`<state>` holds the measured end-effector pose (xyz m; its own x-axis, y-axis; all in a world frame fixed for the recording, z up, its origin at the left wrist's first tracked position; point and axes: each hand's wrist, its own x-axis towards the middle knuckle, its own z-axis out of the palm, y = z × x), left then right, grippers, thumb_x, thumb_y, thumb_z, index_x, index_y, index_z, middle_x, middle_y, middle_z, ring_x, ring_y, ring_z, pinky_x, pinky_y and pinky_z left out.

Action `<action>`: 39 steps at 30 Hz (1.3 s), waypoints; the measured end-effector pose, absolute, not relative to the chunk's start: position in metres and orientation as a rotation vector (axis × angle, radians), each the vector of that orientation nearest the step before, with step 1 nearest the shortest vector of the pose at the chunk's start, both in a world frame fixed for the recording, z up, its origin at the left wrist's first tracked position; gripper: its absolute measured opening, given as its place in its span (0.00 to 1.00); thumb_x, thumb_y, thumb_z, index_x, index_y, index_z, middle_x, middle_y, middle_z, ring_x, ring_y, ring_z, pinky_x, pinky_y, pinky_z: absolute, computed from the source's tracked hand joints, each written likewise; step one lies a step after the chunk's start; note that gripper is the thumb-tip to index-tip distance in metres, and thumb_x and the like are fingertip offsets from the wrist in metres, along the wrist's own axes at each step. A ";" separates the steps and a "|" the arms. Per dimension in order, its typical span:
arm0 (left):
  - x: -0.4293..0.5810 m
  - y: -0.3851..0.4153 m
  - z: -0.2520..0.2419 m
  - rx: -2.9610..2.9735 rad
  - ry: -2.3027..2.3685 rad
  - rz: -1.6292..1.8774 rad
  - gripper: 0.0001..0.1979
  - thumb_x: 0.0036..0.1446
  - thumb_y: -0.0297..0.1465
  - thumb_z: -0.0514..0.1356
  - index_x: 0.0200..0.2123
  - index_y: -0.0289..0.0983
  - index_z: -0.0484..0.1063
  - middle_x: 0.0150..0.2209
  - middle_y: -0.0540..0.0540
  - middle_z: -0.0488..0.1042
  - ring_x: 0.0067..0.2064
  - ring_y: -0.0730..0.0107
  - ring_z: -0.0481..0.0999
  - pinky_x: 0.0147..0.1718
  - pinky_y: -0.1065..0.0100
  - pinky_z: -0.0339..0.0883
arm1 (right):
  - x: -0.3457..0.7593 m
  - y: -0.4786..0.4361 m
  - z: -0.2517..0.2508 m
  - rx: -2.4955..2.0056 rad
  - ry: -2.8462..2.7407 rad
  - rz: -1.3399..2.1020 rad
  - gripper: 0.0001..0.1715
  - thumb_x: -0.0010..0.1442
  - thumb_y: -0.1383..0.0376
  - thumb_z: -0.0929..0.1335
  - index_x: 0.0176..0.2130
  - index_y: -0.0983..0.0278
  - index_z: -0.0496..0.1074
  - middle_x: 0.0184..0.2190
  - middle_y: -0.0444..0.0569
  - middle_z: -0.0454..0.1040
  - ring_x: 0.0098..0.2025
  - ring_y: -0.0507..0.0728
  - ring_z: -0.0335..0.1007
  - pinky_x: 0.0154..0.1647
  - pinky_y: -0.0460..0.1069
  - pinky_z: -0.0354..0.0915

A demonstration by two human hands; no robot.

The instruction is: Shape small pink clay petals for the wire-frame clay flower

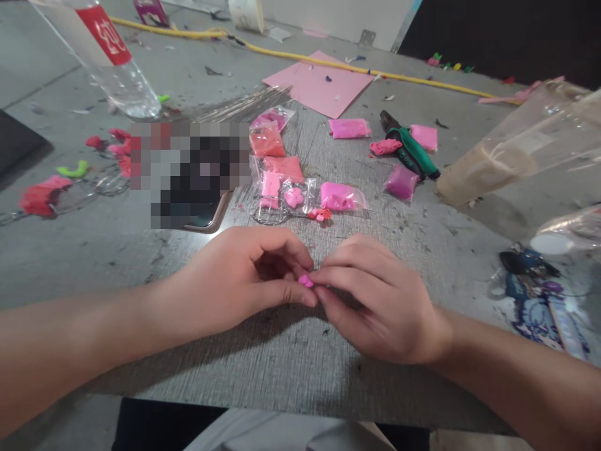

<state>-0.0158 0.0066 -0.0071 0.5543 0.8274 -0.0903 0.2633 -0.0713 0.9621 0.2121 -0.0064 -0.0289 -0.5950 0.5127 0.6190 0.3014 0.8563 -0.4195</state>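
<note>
A small lump of bright pink modelling clay (306, 281) sits at the fingertips where my two hands meet, just above the table (263, 369). My left hand (256, 275) pinches it between thumb and curled fingers. From the other side, my right hand (375, 294) has its thumb and forefinger closed against the same lump. The fingers cover part of it. Beyond the hands lie clear packets of clay: a pink one (338, 196), a pale pink one (270, 190) and an orange-red one (267, 141). Tiny red and pink clay bits (320, 214) lie close to my fingertips.
A phone (213, 216), partly blurred out, lies behind my left hand. Green-handled pliers (413, 150) rest by a clear plastic-wrapped roll (488, 166). A water bottle (113, 62) stands at left. Red clay (44, 195) with wire, pink paper (328, 88) and a yellow cable (291, 55) lie around.
</note>
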 end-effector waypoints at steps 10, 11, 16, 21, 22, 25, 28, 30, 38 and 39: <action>-0.015 0.004 -0.003 1.763 0.923 0.567 0.04 0.63 0.32 0.66 0.36 0.38 0.78 0.30 0.53 0.80 0.30 0.74 0.79 0.29 0.74 0.74 | 0.211 -0.007 -0.027 -0.623 -2.222 0.407 0.06 0.62 0.78 0.70 0.37 0.69 0.72 0.33 0.51 0.75 0.37 0.54 0.67 0.41 0.52 0.68; -0.015 0.004 -0.003 1.802 0.933 0.571 0.04 0.64 0.32 0.65 0.37 0.38 0.77 0.30 0.52 0.80 0.30 0.74 0.79 0.29 0.74 0.74 | 0.212 -0.007 -0.025 -0.649 -2.214 0.445 0.06 0.62 0.78 0.68 0.36 0.68 0.71 0.32 0.50 0.73 0.36 0.54 0.65 0.39 0.52 0.67; -0.021 0.008 -0.005 2.241 1.051 0.632 0.05 0.66 0.33 0.62 0.41 0.38 0.78 0.36 0.49 0.81 0.36 0.69 0.80 0.36 0.68 0.73 | 0.221 -0.003 -0.019 -0.789 -2.222 0.498 0.11 0.67 0.75 0.64 0.32 0.64 0.65 0.28 0.45 0.64 0.32 0.52 0.58 0.34 0.51 0.60; -0.027 0.016 -0.015 2.546 1.073 0.619 0.09 0.67 0.27 0.58 0.45 0.37 0.78 0.44 0.44 0.82 0.47 0.59 0.80 0.49 0.59 0.73 | 0.222 0.000 -0.023 -0.831 -2.237 0.529 0.06 0.72 0.70 0.66 0.40 0.66 0.71 0.35 0.49 0.75 0.39 0.54 0.69 0.43 0.51 0.66; -0.027 0.017 -0.016 2.579 1.063 0.629 0.10 0.67 0.26 0.57 0.46 0.36 0.78 0.46 0.43 0.82 0.49 0.59 0.80 0.51 0.58 0.72 | 0.221 0.001 -0.024 -0.840 -2.226 0.536 0.04 0.72 0.70 0.67 0.42 0.66 0.72 0.37 0.50 0.76 0.41 0.54 0.70 0.44 0.50 0.67; -0.028 0.019 -0.017 2.627 1.022 0.646 0.12 0.67 0.24 0.57 0.49 0.37 0.78 0.50 0.44 0.82 0.53 0.59 0.80 0.56 0.57 0.72 | 0.220 0.000 -0.024 -0.897 -2.175 0.548 0.04 0.70 0.72 0.68 0.44 0.65 0.73 0.38 0.49 0.78 0.40 0.53 0.72 0.42 0.49 0.68; -0.027 0.017 -0.014 2.589 1.031 0.614 0.11 0.68 0.28 0.58 0.48 0.39 0.80 0.53 0.42 0.81 0.54 0.58 0.79 0.56 0.55 0.72 | 0.220 -0.002 -0.023 -0.965 -2.148 0.577 0.03 0.69 0.72 0.69 0.42 0.65 0.73 0.36 0.47 0.77 0.34 0.50 0.69 0.35 0.47 0.66; -0.027 0.016 -0.012 2.570 1.040 0.606 0.11 0.68 0.31 0.59 0.47 0.38 0.80 0.51 0.41 0.80 0.53 0.57 0.79 0.55 0.55 0.72 | 0.221 -0.002 -0.022 -0.972 -2.152 0.613 0.02 0.69 0.71 0.69 0.41 0.64 0.73 0.36 0.46 0.76 0.32 0.49 0.68 0.33 0.46 0.66; -0.030 0.016 -0.013 2.564 1.056 0.586 0.12 0.65 0.25 0.57 0.46 0.38 0.80 0.45 0.42 0.76 0.46 0.59 0.78 0.47 0.60 0.71 | 0.221 -0.001 -0.024 -0.872 -2.131 0.657 0.07 0.70 0.66 0.70 0.37 0.64 0.70 0.32 0.44 0.73 0.33 0.50 0.67 0.35 0.46 0.64; -0.031 0.017 -0.013 2.563 1.055 0.588 0.11 0.65 0.25 0.57 0.45 0.38 0.80 0.45 0.42 0.76 0.45 0.59 0.78 0.47 0.60 0.71 | 0.221 -0.001 -0.024 -0.856 -2.138 0.655 0.08 0.70 0.66 0.70 0.37 0.65 0.70 0.31 0.45 0.73 0.34 0.50 0.67 0.36 0.47 0.65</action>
<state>-0.0306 0.0168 -0.0131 0.6454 0.7206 0.2534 0.5946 -0.6821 0.4256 0.2207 -0.0007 -0.0242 -0.5124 0.7391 0.4373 0.3673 0.6489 -0.6663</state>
